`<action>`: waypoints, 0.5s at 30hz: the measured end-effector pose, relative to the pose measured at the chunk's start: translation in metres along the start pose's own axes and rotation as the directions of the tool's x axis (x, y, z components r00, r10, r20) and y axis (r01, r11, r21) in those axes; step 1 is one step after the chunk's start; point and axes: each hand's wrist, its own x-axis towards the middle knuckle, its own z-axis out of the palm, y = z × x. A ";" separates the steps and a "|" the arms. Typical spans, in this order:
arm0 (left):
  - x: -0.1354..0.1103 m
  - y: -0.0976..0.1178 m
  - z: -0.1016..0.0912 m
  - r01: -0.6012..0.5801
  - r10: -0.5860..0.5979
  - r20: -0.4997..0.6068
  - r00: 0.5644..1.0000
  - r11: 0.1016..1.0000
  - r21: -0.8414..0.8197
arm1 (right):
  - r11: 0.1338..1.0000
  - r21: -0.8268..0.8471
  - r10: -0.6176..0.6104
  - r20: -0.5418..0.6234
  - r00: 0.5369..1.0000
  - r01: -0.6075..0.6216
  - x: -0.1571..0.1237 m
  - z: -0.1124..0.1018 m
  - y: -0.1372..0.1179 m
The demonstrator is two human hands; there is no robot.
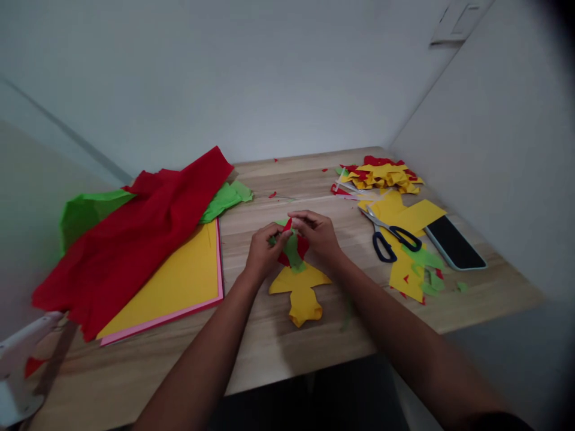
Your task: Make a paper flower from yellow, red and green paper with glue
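Observation:
Over the middle of the table, my left hand (265, 248) and my right hand (318, 234) meet with pinched fingertips on a small piece of red paper (288, 225). Between and below them shows a green paper strip (294, 254), with more red paper (303, 245) on either side of it. Nearer me lies a yellow paper cutout (302, 287), with a wide curved top and a folded, pointed lower end. It touches or joins the green strip; my hands hide part of the upper piece.
Red crepe paper (157, 233) and green crepe paper (227, 200) cover yellow sheets (179, 278) at left. A glue gun (22, 365) stands at the left edge. At right are scissors (381, 233), yellow scraps (406, 269), a phone (456, 242) and piled red-yellow cutouts (381, 173).

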 end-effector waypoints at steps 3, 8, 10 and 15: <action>0.000 -0.002 0.000 0.013 -0.011 -0.068 0.998 1.000 0.020 | 0.999 -0.037 0.002 -0.016 1.000 -0.002 -0.002 0.002 0.000; -0.001 -0.007 -0.001 -0.003 0.020 -0.125 0.992 0.991 0.136 | 0.995 -0.094 -0.032 0.009 0.999 0.033 -0.006 0.005 -0.001; -0.001 -0.009 -0.003 -0.013 0.039 -0.141 0.989 0.983 0.182 | 0.985 -0.145 -0.087 0.020 0.996 0.089 -0.007 0.005 -0.002; -0.002 -0.007 -0.008 -0.047 0.094 -0.139 0.986 0.948 0.313 | 0.969 -0.207 -0.128 0.055 0.990 0.137 -0.008 0.005 -0.002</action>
